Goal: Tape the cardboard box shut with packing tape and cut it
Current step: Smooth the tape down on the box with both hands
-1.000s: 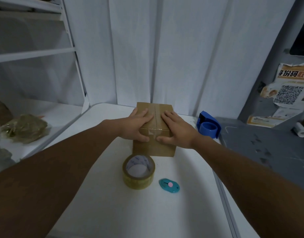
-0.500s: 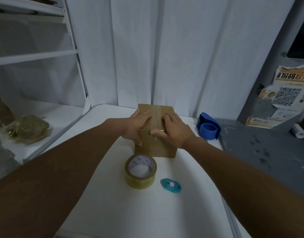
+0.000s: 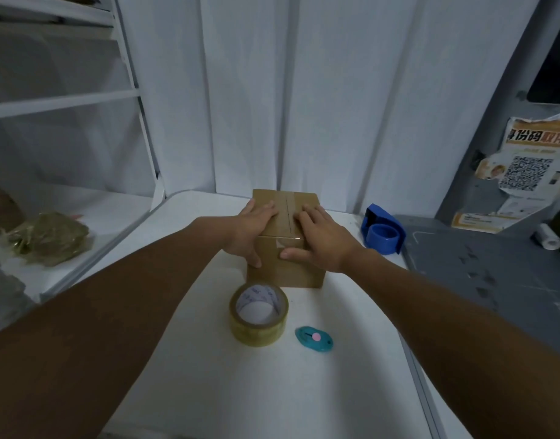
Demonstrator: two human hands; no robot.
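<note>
Hands flat on the cardboard box (image 3: 286,270), and that's the picture right now. The box sits on the white worktop (image 3: 272,391) toward the 12 o'clock end, flaps down, with a strip of clear tape (image 3: 288,213) running along the centre seam and folding over the near top edge onto the front face.

Left hand (image 3: 251,229) lies on the left half of the lid, palm down, fingers spread forward, thumb hooked over the near edge and pressing the front face. No grip closed on anything there; the hand is open and flat. Right hand (image 3: 323,237) mirrors it on the right half, fingers pointing to 12 o'clock, thumb reaching across to 9 o'clock and pressing on the tape's end on the front face. Open as well, nothing clamped.

At 6 o'clock from the box, just beside its front face, the roll of packing tape (image 3: 259,313) lies flat on the worktop, hole upward. Near the roll, at its 4 o'clock, lies a small teal cutter (image 3: 313,339) with a pink button, touched by neither hand.

Off at 3 o'clock from the box, well apart, a blue tape dispenser (image 3: 383,234) stands at the worktop's right edge.
</note>
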